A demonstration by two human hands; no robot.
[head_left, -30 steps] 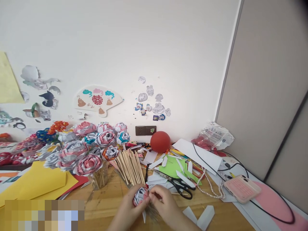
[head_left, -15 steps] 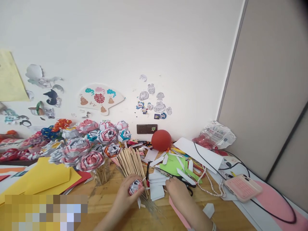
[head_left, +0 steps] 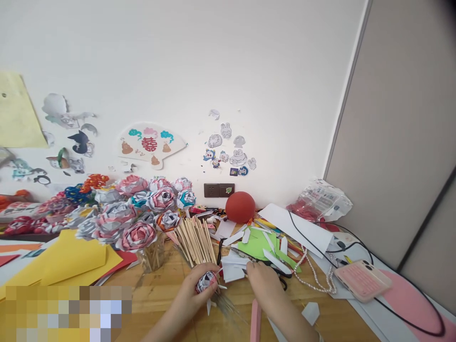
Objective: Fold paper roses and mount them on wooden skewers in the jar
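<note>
My left hand [head_left: 194, 289] is closed around a small paper flower [head_left: 206, 282], white and grey with pink edges. White paper points stick out below and to the right of the flower. My right hand [head_left: 261, 285] is pinched at the edge of a white paper piece [head_left: 235, 261], which lifts off the stack of white paper slips [head_left: 231, 275] beneath. Scissors [head_left: 281, 273] with dark handles lie partly behind that hand. Behind the left hand spreads a bundle of thin wooden sticks [head_left: 195, 240], with thin wires fanning out at its lower end.
Finished paper flowers [head_left: 137, 235] stand in a clear holder at left, beside yellow paper [head_left: 78, 259]. Green paper [head_left: 258, 242], a red balloon [head_left: 240, 207], a bead string [head_left: 313, 282] and a phone in a pink case [head_left: 363, 280] lie rightward. A pink strip [head_left: 255, 320] is near the front.
My right fingers have raised a white paper piece from the stack. The left hand still holds the flower. The whole view has shifted slightly.
</note>
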